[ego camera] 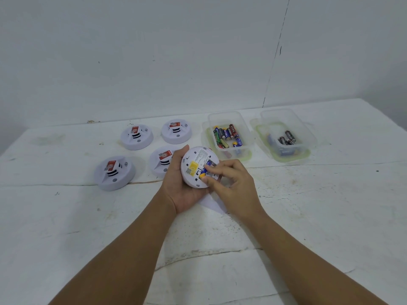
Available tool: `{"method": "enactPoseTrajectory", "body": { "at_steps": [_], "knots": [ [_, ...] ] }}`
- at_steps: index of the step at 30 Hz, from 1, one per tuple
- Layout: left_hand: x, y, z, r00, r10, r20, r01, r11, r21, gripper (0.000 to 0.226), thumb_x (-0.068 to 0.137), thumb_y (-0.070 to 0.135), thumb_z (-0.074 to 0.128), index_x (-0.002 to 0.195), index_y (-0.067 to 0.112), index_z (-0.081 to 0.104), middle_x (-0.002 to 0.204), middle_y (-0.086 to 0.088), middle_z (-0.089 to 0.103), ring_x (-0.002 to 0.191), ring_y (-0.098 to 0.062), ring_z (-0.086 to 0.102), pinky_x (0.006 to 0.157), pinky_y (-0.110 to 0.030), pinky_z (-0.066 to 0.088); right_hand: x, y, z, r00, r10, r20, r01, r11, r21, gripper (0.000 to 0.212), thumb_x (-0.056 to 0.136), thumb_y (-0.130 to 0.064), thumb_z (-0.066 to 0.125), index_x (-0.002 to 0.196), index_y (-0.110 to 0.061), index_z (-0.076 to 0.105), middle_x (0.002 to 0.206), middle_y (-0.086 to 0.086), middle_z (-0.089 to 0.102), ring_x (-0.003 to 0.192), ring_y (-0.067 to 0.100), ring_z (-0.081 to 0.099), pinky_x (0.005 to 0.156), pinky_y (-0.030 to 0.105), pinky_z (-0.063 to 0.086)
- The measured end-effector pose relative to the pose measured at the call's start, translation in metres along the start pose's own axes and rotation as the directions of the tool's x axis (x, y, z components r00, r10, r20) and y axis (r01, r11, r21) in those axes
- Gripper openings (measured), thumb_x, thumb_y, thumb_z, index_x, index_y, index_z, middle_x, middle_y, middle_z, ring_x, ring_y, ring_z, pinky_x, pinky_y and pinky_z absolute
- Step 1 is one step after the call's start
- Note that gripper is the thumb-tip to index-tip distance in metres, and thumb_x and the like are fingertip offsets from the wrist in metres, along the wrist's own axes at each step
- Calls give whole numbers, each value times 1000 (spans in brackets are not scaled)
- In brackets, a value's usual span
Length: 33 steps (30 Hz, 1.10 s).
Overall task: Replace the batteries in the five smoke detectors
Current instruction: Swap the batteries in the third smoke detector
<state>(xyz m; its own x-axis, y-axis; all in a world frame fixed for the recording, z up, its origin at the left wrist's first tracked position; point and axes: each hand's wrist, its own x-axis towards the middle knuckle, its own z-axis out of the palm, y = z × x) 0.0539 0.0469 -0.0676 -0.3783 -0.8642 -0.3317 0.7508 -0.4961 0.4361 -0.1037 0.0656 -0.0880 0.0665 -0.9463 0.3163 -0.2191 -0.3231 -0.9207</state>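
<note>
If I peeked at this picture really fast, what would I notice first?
First, the two hands in the middle: the left hand holds a round white smoke detector turned back-up, and the right hand pinches a blue and yellow battery in its open slot. Next, four more detectors sit on the white table to the left, and two clear tubs with batteries stand to the right, further back.
</note>
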Motion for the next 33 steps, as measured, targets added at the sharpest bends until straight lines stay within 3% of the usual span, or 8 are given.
{"method": "enactPoseTrajectory", "body": {
  "at_steps": [4,11,16,21,24,28,30,33],
  "knots": [
    [0,-1,0,1000,-3,-6,3,1000,-16,59,94,53,59,127,5,69,128,-24,66,113,-40,66,85,-48,61,4,-3,-3,998,66,-2,-66,998,16,33,77,-23,92,100,-42,78,104,-10,65,92,5,61,86,16,47],
    [0,0,0,1000,-1,-21,1,1000,-3,59,94,53,59,116,1,75,126,-25,67,115,-43,65,91,-50,59,14,-9,-4,969,236,68,-242,963,114,32,69,-21,97,93,-35,81,95,2,58,74,13,53,76,49,61],
    [-4,-2,5,999,15,-52,-16,1000,-16,59,95,53,59,126,4,68,124,-25,67,108,-41,69,91,-50,58,5,-5,-6,995,96,39,-98,994,52,23,81,-22,90,98,-34,81,95,-5,62,73,4,51,75,22,47],
    [-2,-1,6,996,-4,-86,0,999,-51,64,93,51,65,139,7,61,143,-22,58,135,-36,54,112,-48,43,26,-24,-27,990,-141,-8,137,977,-164,6,94,-20,77,99,-22,80,88,-9,70,74,8,59,67,18,42],
    [0,1,5,994,4,-112,-13,997,-74,63,93,52,65,139,9,63,129,-22,67,126,-40,56,110,-51,43,72,-47,-42,989,-149,-10,137,928,-346,5,95,-23,73,97,-21,77,80,-12,67,69,-2,56,66,13,38],
    [2,3,3,992,-16,-128,5,997,-83,65,92,53,65,142,12,62,135,-25,64,124,-45,57,108,-52,44,130,-59,-55,969,179,170,-10,715,-699,11,96,-20,67,99,-28,74,93,-9,68,77,11,61,71,26,44],
    [3,3,3,992,-24,-126,15,997,-76,66,92,54,64,144,13,61,140,-27,60,123,-46,57,106,-51,46,147,-54,-53,933,303,196,3,537,-844,17,94,-15,66,96,-30,72,105,-4,70,86,21,65,74,29,47],
    [3,4,3,993,-20,-116,11,997,-77,68,90,53,65,145,13,60,140,-27,60,124,-45,57,106,-51,45,158,-45,-45,910,375,177,47,331,-942,21,88,-12,65,104,-26,72,103,1,68,91,28,64,80,35,41]
  ]
}}
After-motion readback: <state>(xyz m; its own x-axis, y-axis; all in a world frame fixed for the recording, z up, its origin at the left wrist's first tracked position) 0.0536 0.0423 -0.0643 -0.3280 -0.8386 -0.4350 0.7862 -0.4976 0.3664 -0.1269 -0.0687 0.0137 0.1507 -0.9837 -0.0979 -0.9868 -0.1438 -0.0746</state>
